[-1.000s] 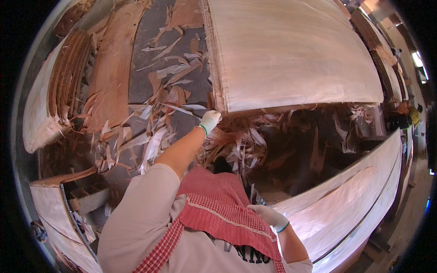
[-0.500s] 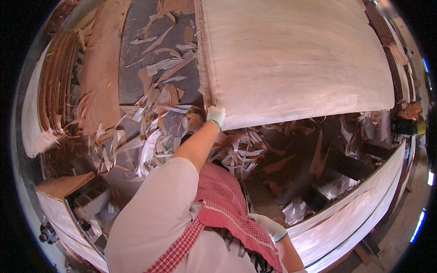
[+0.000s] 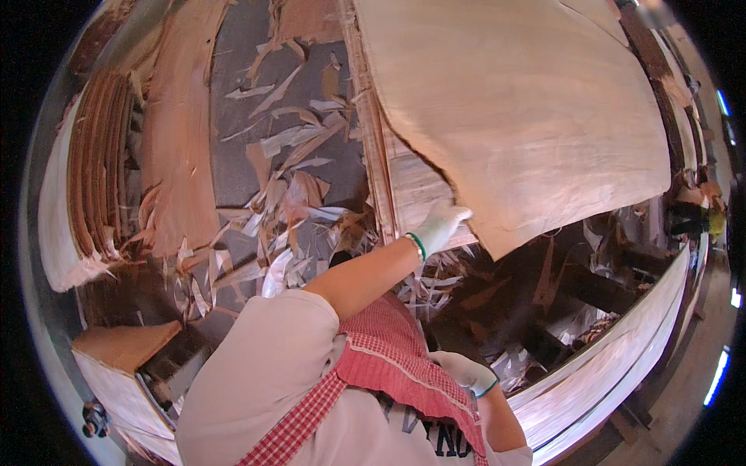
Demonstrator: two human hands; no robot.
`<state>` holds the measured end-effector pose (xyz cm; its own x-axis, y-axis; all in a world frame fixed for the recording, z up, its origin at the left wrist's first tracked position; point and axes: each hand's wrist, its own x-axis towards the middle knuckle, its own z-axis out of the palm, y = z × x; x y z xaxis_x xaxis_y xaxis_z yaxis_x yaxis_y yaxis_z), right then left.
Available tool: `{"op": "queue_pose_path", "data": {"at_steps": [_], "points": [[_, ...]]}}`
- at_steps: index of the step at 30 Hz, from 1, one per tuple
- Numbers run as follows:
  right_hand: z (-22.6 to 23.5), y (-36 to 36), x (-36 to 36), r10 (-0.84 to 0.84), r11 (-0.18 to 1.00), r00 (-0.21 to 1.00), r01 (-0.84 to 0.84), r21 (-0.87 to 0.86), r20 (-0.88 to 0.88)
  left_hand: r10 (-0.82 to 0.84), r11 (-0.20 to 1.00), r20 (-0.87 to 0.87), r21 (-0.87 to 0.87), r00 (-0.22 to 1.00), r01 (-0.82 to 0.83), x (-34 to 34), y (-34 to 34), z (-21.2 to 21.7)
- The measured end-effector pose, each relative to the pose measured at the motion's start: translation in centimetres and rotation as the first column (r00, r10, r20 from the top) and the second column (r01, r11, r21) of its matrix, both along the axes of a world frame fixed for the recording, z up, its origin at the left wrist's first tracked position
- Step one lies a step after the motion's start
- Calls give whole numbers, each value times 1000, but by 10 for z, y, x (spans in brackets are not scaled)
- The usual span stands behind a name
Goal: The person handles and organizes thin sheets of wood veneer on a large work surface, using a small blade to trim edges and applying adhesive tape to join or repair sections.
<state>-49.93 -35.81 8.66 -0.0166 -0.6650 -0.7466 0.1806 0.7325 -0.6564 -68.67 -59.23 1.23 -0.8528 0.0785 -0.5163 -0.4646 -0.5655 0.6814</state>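
Observation:
A large pale wood veneer sheet (image 3: 536, 132) lies on top of a stack of veneer (image 3: 378, 167) in front of me. Its near left part is raised and bent toward the right, with a loose corner hanging over the stack's near edge. My left hand (image 3: 440, 227), in a white glove with a green cuff, is closed at the sheet's left edge, thumb and fingers by the rim. Under it, the face of the sheet below shows. My right hand (image 3: 468, 373), also gloved, rests low against my red checked apron (image 3: 404, 369); its fingers are partly hidden.
Torn veneer strips (image 3: 291, 194) litter the floor left of the stack and below its near edge. A long brown veneer piece (image 3: 180, 132) and an upright-edged stack (image 3: 97, 171) stand farther left. Pale sheets (image 3: 614, 365) flank me at lower right, and a boxlike stack (image 3: 124, 388) at lower left.
My left hand has moved right and slightly nearer from the stack's left corner. The top sheet's left edge has come up and folded rightward, uncovering the sheet beneath. My right hand has barely moved.

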Motion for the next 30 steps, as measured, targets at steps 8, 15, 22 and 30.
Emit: {"op": "queue_pose_path", "data": {"at_steps": [8,15,22,30], "points": [[16,-48,8,-213,976,976,211,-51,-41,-361,900,-272,-350,892,258,-74,-26,126],[35,-56,5,-300,953,921,282,-107,-248,-210,945,-520,-326,828,35,-186,-72,245],[18,-68,6,-395,918,881,364,-159,-261,-660,585,-732,-640,165,-499,-242,-96,317],[17,-97,-24,-400,915,846,393,-94,-353,-249,963,-490,-31,836,268,-273,-101,308]]}}
